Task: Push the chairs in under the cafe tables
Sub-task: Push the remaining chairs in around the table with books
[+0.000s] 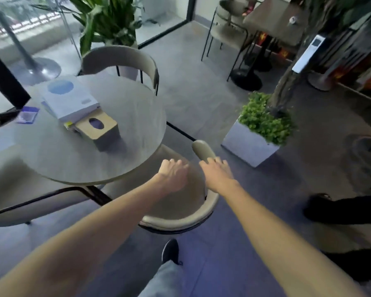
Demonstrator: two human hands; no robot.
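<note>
A round grey cafe table (124, 159) fills the left middle. A beige chair with a curved backrest (180, 221) stands at its near right edge, its seat (193, 189) partly under the tabletop. My right hand (217, 174) is curled over the right end of that backrest (202, 150). My left hand (172, 175) hovers over the seat by the table's rim, fingers loosely bent, holding nothing. A second chair (120, 58) sits tucked in at the far side. A third chair (30, 202) stands at the near left.
On the table lie a white box (71, 101), a wooden tissue box (99, 129) and a small blue packet (27, 114). A white planter (251, 146) stands close on the right. Another table with chairs (229, 20) is at the back right. Someone's dark shoe (319, 206) is at the right.
</note>
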